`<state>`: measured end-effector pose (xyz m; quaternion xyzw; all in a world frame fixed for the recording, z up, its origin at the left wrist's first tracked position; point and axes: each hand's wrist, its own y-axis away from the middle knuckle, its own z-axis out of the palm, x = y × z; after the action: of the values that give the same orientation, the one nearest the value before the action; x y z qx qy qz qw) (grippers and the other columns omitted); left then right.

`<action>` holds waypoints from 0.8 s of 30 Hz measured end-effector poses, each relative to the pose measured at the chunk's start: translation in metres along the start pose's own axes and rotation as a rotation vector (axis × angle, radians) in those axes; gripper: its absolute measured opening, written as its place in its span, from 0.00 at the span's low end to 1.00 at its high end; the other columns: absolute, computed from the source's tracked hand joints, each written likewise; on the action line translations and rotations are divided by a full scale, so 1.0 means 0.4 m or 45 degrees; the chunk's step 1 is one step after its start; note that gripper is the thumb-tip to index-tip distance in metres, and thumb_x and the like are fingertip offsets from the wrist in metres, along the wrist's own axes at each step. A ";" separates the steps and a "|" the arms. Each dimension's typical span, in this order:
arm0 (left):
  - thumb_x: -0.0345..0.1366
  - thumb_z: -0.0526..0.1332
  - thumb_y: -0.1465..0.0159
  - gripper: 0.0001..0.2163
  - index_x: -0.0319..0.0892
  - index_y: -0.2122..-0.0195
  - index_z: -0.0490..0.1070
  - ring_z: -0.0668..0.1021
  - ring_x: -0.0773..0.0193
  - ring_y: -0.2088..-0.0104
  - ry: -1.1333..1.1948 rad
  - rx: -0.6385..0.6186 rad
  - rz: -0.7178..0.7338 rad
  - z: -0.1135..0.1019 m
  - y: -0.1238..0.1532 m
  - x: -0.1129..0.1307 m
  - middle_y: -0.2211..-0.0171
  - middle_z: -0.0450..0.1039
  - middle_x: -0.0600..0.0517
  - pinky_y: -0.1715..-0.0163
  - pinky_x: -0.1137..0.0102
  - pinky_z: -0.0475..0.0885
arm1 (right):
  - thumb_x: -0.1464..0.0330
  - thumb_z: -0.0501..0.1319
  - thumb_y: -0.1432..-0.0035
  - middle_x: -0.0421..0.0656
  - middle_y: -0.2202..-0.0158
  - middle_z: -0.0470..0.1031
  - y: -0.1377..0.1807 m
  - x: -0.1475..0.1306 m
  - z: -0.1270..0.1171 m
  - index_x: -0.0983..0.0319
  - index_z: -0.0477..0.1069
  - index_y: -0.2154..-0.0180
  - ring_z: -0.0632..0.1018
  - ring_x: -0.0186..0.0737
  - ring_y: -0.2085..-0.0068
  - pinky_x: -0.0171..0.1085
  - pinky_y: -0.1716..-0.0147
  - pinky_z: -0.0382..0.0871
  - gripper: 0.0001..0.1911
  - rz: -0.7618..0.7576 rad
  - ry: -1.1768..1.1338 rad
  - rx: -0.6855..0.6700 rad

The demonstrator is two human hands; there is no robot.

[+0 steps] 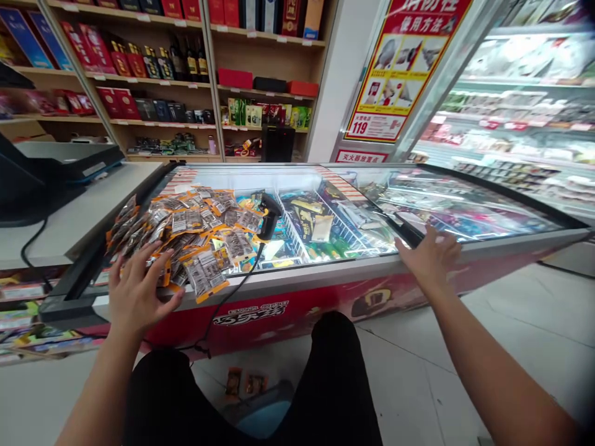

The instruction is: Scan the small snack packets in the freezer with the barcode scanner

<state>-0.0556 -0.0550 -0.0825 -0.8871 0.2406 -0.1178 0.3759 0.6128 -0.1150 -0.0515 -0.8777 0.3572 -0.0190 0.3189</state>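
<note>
A heap of small orange-edged snack packets (186,232) lies on the left glass lid of a red chest freezer (325,297). My left hand (139,288) rests on the near edge of the heap, fingers spread and slightly curled over the packets. A black handheld barcode scanner (268,217) lies beside the heap, its cable running down over the front edge. My right hand (430,257) lies flat and open on the freezer's front rim, next to the dark handle (404,230) of the right sliding lid.
A grey counter with a black till (51,164) stands at the left. Wooden shelves of boxes and bottles (186,74) line the back wall. An open chiller (525,105) stands at the right. Two packets (244,383) lie on the floor between my knees.
</note>
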 end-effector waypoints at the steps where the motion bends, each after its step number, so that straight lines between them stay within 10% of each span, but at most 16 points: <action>1: 0.48 0.67 0.33 0.39 0.53 0.22 0.58 0.72 0.32 0.29 -0.002 0.003 0.007 0.001 0.001 -0.002 0.24 0.64 0.39 0.26 0.37 0.54 | 0.45 0.59 0.30 0.69 0.31 0.57 -0.009 0.022 0.006 0.63 0.60 0.27 0.60 0.69 0.33 0.58 0.38 0.57 0.41 0.056 0.012 -0.037; 24: 0.49 0.64 0.33 0.41 0.57 0.20 0.53 0.74 0.31 0.32 -0.052 -0.009 0.016 0.009 0.008 -0.019 0.25 0.64 0.41 0.30 0.34 0.60 | 0.35 0.55 0.39 0.64 0.25 0.52 -0.081 0.102 0.051 0.54 0.66 0.29 0.58 0.76 0.26 0.68 0.31 0.56 0.46 0.359 0.076 -0.291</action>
<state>-0.0618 -0.0509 -0.0877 -0.8890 0.2390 -0.0964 0.3785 0.6684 -0.1123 -0.0569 -0.8484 0.4859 0.0405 0.2059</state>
